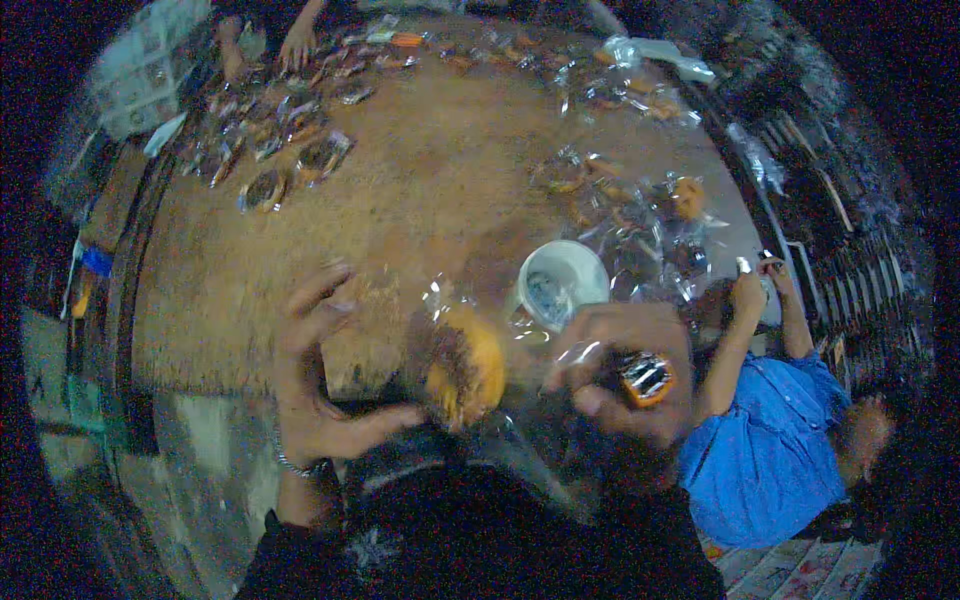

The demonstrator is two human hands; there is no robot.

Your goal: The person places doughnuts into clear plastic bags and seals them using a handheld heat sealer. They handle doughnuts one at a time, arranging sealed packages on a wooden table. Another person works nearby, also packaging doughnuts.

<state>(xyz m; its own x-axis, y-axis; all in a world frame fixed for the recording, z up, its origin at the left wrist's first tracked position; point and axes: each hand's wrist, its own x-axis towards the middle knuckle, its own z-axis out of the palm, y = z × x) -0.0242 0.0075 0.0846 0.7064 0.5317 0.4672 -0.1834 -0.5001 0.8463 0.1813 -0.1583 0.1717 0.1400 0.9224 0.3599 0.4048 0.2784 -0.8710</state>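
Note:
My left hand (320,375) is open, its fingers spread and curved toward the right. Just beyond its thumb is a round orange and brown thing (468,365) in clear plastic, blurred; I cannot tell whether it hangs or rests. My right hand (635,365) is closed around a short orange-edged thing (648,380) with a round, shiny silvery end. Clear plastic (580,352) glints near its fingertips. Beyond the right hand stands a white tub (562,280) with something greyish inside.
A brown table (420,180) spreads ahead. Several plastic-wrapped pieces (265,188) lie at its far left, more wrapped pieces (650,225) at the right. A person in blue (765,450) sits close on my right, hands (745,298) raised. Another person's hand (298,45) reaches in at far left.

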